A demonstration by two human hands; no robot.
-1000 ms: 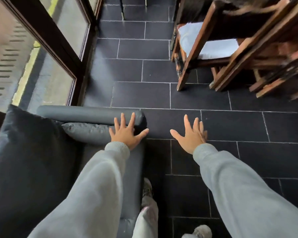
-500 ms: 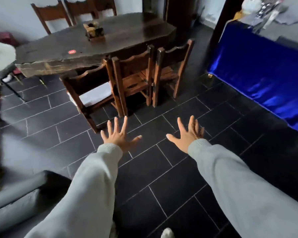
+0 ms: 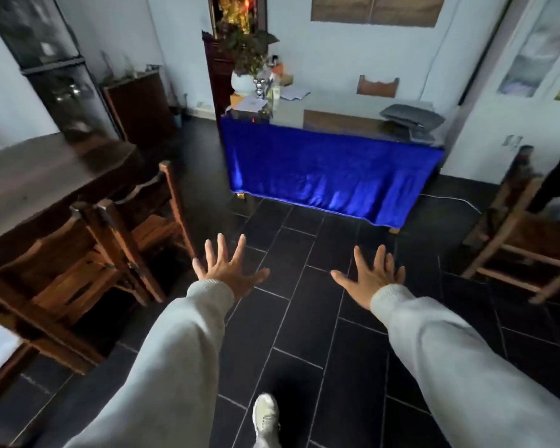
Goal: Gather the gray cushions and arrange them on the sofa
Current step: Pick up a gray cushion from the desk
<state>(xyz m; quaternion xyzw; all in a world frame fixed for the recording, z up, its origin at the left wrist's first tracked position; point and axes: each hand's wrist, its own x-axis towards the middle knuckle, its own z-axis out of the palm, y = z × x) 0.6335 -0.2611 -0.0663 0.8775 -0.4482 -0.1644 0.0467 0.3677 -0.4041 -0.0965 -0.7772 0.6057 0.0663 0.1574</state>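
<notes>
Left hand (image 3: 227, 273) and right hand (image 3: 370, 275) are held out empty over the dark tiled floor (image 3: 304, 334), fingers spread, while stacked gray cushions (image 3: 413, 119) are seen far right on the blue-draped table (image 3: 330, 169).

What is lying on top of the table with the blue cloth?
On the table: gray cushions stacked at its right end, a plant pot and papers at the left. The cloth hides everything underneath.

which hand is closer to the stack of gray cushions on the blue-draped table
Right. The right hand is open over the floor, below and slightly left of the stacked gray cushions on the blue-draped table. The left hand, also open and empty, is farther left.
</notes>
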